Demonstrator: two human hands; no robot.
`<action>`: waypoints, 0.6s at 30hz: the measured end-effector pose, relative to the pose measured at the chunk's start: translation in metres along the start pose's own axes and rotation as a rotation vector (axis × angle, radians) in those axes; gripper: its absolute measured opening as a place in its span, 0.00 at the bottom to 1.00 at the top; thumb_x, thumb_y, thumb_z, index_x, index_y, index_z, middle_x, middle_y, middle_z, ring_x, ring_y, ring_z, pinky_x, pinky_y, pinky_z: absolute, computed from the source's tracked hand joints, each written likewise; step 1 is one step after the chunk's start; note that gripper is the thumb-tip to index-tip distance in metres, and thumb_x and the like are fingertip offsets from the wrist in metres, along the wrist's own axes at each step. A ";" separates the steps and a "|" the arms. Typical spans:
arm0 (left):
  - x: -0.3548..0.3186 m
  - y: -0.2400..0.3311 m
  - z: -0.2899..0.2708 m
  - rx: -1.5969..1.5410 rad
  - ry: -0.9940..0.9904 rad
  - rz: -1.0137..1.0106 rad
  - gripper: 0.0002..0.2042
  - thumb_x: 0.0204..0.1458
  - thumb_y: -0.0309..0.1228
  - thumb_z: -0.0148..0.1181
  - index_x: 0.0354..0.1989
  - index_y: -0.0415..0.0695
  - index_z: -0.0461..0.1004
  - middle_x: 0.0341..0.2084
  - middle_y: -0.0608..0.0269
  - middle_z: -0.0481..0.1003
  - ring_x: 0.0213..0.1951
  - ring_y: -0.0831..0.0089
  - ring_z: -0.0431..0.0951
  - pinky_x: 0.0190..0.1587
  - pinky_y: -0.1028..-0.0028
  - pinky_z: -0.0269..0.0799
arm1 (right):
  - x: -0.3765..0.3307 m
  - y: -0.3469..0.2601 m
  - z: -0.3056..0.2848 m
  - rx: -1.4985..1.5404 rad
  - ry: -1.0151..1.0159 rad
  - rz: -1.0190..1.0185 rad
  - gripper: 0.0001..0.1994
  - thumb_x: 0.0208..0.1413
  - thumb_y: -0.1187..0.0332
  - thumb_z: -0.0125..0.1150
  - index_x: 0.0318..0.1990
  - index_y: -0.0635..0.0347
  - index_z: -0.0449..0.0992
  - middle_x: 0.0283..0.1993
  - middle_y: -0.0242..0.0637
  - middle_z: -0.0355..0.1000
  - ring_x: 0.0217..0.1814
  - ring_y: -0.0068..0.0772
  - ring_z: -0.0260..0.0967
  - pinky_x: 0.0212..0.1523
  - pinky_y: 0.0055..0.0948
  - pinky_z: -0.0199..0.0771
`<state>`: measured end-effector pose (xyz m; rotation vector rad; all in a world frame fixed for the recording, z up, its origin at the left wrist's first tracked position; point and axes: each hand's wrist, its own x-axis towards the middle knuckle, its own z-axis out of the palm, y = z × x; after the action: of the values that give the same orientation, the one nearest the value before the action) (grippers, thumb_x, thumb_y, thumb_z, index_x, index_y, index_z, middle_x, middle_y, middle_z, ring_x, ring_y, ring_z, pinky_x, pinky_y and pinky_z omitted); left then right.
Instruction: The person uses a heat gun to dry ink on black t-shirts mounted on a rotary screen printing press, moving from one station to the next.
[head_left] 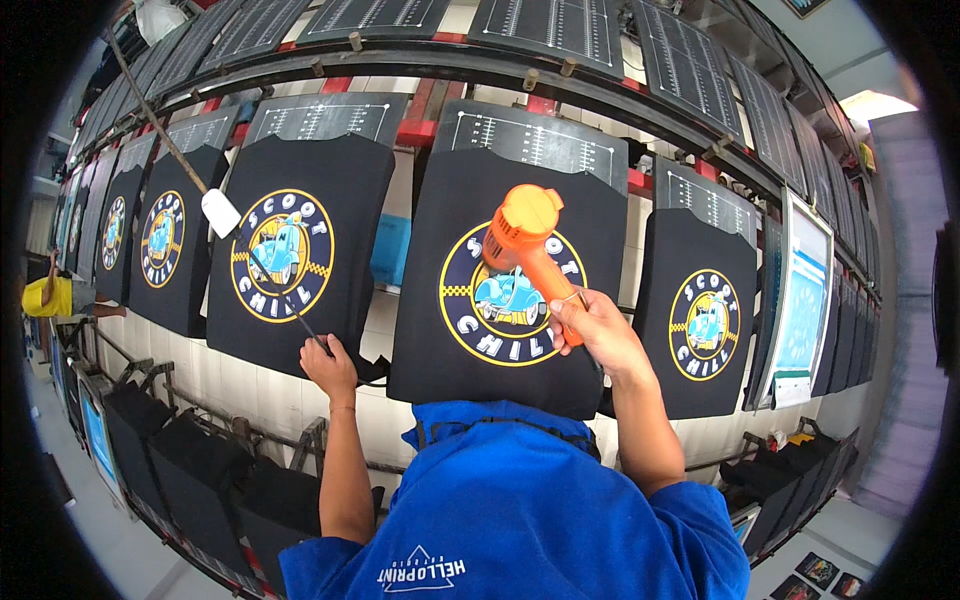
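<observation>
In my right hand (pixel 603 335) is an orange hot-air dryer (pixel 540 275), gripped by its handle. Its round head points left above a black T-shirt (pixel 430 360) with a round scooter print (pixel 500 335). The dryer covers part of that print. To the left, my left hand (pixel 329 368) is closed on a thin black power cord (pixel 290 308). The cord runs up to a white power socket (pixel 221 213) hanging from a long pole or cable (pixel 160 130). Behind this hand lies another printed black T-shirt (pixel 235 310).
Further printed black shirts (pixel 705 240) lie on dark boards (pixel 540 140) in a row. A second row of marked boards (pixel 545 30) runs behind a metal rail (pixel 450 62). A framed printing screen (pixel 800 300) leans at right. At far left is a person in yellow (pixel 60 297).
</observation>
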<state>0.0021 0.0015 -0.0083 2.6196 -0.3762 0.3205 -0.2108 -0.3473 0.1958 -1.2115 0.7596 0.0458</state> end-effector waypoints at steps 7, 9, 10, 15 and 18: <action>0.001 -0.002 0.001 -0.010 0.011 0.011 0.10 0.57 0.33 0.54 0.29 0.39 0.72 0.29 0.55 0.72 0.37 0.53 0.70 0.42 0.58 0.63 | 0.000 0.007 0.010 -0.024 -0.019 -0.031 0.13 0.63 0.59 0.58 0.40 0.61 0.71 0.26 0.27 0.68 0.26 0.18 0.69 0.26 0.20 0.71; 0.001 -0.001 0.000 -0.019 0.012 0.007 0.10 0.57 0.33 0.55 0.29 0.39 0.72 0.29 0.55 0.72 0.37 0.53 0.70 0.42 0.58 0.63 | -0.006 0.004 0.014 -0.063 -0.064 0.035 0.14 0.63 0.58 0.58 0.40 0.61 0.71 0.27 0.27 0.69 0.26 0.19 0.70 0.26 0.19 0.71; 0.000 0.000 -0.001 -0.024 0.009 0.001 0.10 0.57 0.33 0.55 0.29 0.39 0.72 0.29 0.55 0.72 0.37 0.53 0.70 0.42 0.58 0.63 | -0.011 0.004 0.016 -0.082 -0.086 0.068 0.14 0.63 0.58 0.58 0.41 0.62 0.71 0.27 0.28 0.69 0.26 0.19 0.70 0.26 0.19 0.71; -0.001 -0.001 0.000 -0.020 0.005 -0.009 0.10 0.57 0.33 0.55 0.29 0.39 0.72 0.29 0.55 0.72 0.37 0.53 0.70 0.42 0.58 0.63 | -0.022 0.010 0.017 -0.080 -0.137 0.104 0.14 0.63 0.58 0.59 0.42 0.62 0.72 0.27 0.28 0.70 0.26 0.19 0.70 0.26 0.19 0.71; 0.001 -0.001 0.000 -0.013 0.002 -0.010 0.10 0.57 0.33 0.55 0.29 0.39 0.72 0.29 0.55 0.72 0.37 0.53 0.70 0.43 0.58 0.63 | -0.009 0.013 0.017 -0.059 -0.083 0.016 0.13 0.63 0.60 0.59 0.42 0.62 0.72 0.27 0.27 0.69 0.25 0.18 0.69 0.26 0.19 0.70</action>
<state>0.0031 0.0019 -0.0087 2.6072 -0.3640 0.3160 -0.2143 -0.3249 0.1926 -1.2521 0.6994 0.1324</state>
